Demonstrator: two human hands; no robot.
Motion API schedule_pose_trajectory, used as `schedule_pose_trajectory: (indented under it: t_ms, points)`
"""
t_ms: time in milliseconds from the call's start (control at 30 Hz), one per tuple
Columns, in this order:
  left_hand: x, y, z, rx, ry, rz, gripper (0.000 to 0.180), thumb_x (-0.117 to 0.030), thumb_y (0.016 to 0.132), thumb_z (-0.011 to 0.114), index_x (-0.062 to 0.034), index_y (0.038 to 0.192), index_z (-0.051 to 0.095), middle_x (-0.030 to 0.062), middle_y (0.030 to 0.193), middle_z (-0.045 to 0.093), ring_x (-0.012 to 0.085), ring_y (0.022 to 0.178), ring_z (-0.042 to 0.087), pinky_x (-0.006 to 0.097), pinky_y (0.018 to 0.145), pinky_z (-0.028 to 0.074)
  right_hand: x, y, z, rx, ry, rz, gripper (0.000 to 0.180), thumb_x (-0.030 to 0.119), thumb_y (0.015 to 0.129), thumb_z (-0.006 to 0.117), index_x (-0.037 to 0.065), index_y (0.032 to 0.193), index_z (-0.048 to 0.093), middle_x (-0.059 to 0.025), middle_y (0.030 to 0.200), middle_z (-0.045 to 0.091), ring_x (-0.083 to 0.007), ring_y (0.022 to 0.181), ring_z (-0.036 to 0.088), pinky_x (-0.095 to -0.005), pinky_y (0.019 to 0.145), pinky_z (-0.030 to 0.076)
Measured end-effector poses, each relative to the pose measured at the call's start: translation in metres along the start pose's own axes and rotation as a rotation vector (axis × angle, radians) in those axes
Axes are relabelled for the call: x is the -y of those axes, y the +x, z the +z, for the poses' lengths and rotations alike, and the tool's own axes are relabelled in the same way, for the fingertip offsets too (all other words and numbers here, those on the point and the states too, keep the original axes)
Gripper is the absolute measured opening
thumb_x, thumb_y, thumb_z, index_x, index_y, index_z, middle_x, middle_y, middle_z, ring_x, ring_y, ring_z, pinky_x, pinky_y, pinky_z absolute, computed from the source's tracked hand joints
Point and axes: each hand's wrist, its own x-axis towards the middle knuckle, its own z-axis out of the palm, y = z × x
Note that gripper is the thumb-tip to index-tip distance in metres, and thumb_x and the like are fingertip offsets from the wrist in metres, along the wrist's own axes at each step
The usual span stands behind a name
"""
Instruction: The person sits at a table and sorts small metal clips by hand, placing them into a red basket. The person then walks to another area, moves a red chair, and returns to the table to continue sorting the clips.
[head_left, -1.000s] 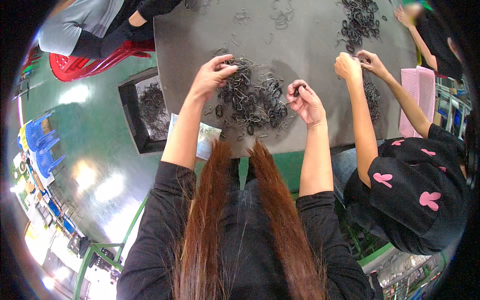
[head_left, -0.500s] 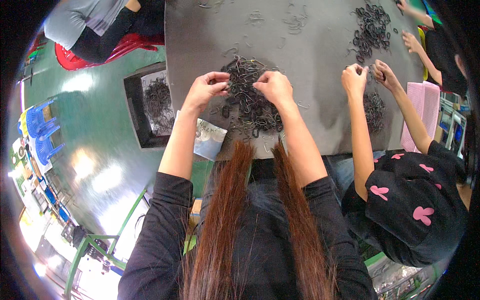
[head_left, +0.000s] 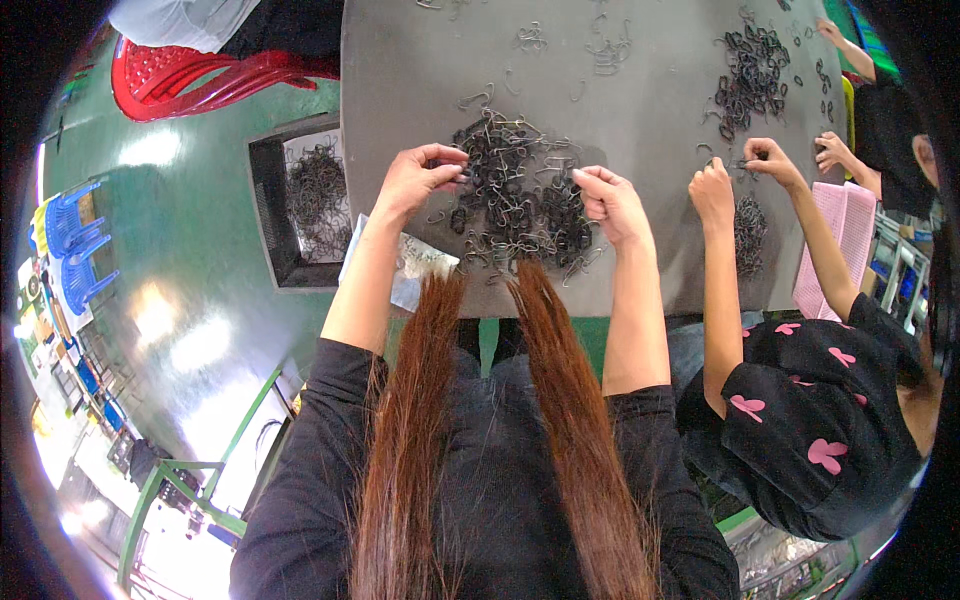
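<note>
A tangled pile of wire hooks and small black rings (head_left: 505, 190) lies on the grey table (head_left: 655, 110) in front of me. At the pile's left edge is my left hand (head_left: 418, 182), its thumb and fingers pinched together. A small dark bit shows at those fingertips, too small to name. On the pile's right side, my right hand (head_left: 615, 205) is closed in a pinch, its thumb and forefinger pointing left. Thin wire shows close by the right fingertips, but I cannot tell whether it is held or part of the pile.
On the left stands a dark bin (head_left: 283, 250) of wire hooks. A printed packet (head_left: 410, 268) lies by my left forearm. To my right a co-worker's hands (head_left: 712, 190) handle small parts beside further piles (head_left: 755, 80). A pink basket (head_left: 835, 235) and red chair (head_left: 190, 85) flank the table.
My right hand has moved right, from over the pile to its right side. My left hand stays at the left edge, still pinched. The whole view has shifted slightly.
</note>
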Motion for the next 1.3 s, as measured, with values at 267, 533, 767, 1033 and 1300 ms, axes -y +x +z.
schedule_pose_trajectory:
  t_ms: [267,533,767,1033,1300]
  points:
    - [-0.008,-0.011,-0.005,0.013,-0.171,-0.075,0.025,-0.007,0.082,0.059,0.0007,0.106,0.057,0.0099,0.098,0.061,0.0148,0.083,0.062,0.024,0.071,0.052,0.020,0.028,0.048,0.024,-0.228,-0.126,0.024,0.020,0.077,0.064,0.006,0.095,0.058,0.0013,0.074,0.057,-0.0114,0.071,0.054,-0.0182,0.053,0.038]
    - [0.007,-0.015,0.004,0.056,-0.348,-0.055,0.029,-0.013,0.083,0.060,-0.0019,0.109,0.054,0.0075,0.097,0.062,0.0144,0.085,0.062,0.025,0.072,0.052,0.025,0.051,0.087,-0.342,-1.099,-0.561,0.019,0.025,0.076,0.063,0.011,0.089,0.065,-0.0090,0.083,0.065,-0.0248,0.078,0.062,-0.0348,0.069,0.047]
    - [0.019,-0.014,0.006,-0.040,-0.573,-0.152,0.021,-0.019,0.083,0.060,-0.0052,0.099,0.059,-0.0030,0.074,0.055,0.0081,0.065,0.055,0.022,0.056,0.048,0.014,0.033,0.028,-0.215,-0.602,-0.208,0.015,0.015,0.076,0.067,0.004,0.085,0.062,0.0034,0.061,0.051,-0.0002,0.050,0.036,-0.0175,0.042,0.024]
    - [0.012,0.003,0.014,-0.518,0.466,0.178,0.026,-0.031,0.073,0.065,-0.0081,0.086,0.066,0.0034,0.060,0.056,0.0136,0.057,0.055,0.028,0.055,0.043,0.009,0.021,0.024,-0.318,-0.746,-0.177,0.018,0.018,0.072,0.067,0.004,0.084,0.065,0.0039,0.065,0.054,-0.0044,0.053,0.041,-0.0208,0.049,0.033]
    - [-0.012,0.027,0.038,-0.548,0.926,0.246,0.028,-0.029,0.074,0.066,-0.0069,0.089,0.059,0.0128,0.087,0.064,0.0296,0.083,0.062,0.040,0.070,0.048,0.021,0.001,0.023,-0.150,-0.207,-0.042,0.020,0.020,0.077,0.068,0.003,0.086,0.063,0.0093,0.058,0.041,-0.0004,0.046,0.030,-0.0189,0.042,0.019]
